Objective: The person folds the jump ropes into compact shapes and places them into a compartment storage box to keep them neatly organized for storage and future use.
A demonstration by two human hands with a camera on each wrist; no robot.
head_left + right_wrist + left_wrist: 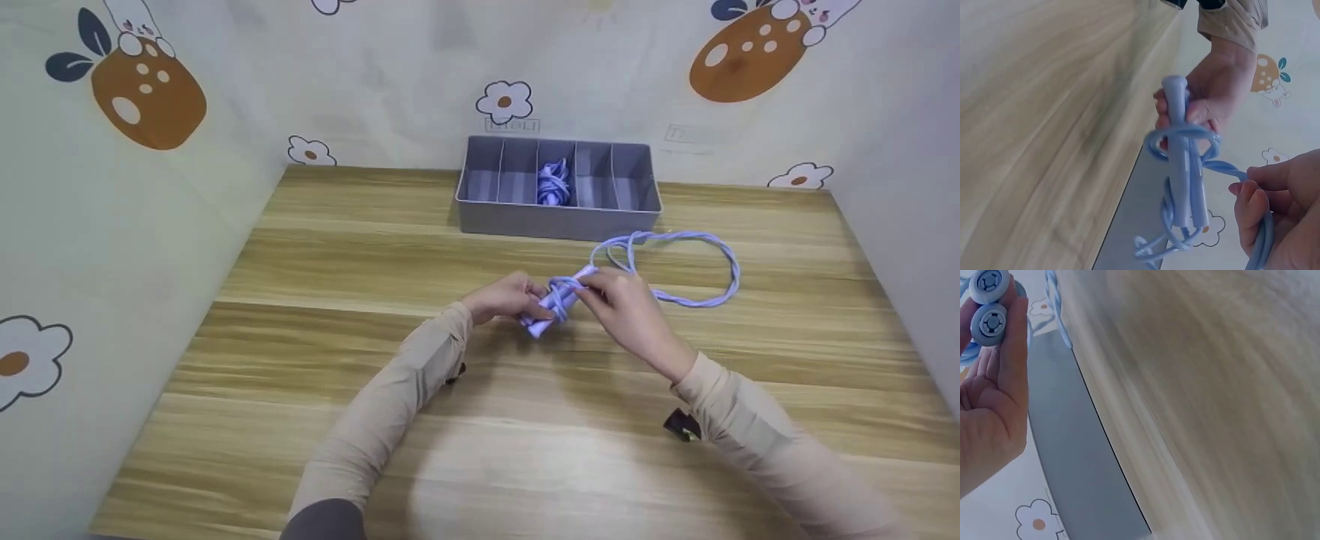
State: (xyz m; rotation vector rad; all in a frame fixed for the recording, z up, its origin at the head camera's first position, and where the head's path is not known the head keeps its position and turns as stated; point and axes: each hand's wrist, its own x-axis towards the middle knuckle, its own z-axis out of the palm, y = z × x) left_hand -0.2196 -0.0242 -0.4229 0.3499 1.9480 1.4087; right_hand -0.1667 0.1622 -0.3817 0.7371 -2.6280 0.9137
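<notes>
A light-blue jump rope (1180, 183) has its two handles side by side, with cord wound around them. My left hand (510, 297) grips the handles near one end, and the round end caps (992, 323) show in the left wrist view. To the right, my right hand (631, 315) pinches the doubled cord (1224, 167) between thumb and fingers, drawn out sideways from the handles. More cord runs along that palm in the right wrist view. The rest of the cord makes a long twisted loop (731, 262) on the table, behind and right of my right hand.
Behind the hands, against the wall, stands a grey box (555, 220) with several compartments. Its middle compartment holds another wound blue jump rope (553, 182). The wood-grain table (337, 255) has patterned walls at its back and sides.
</notes>
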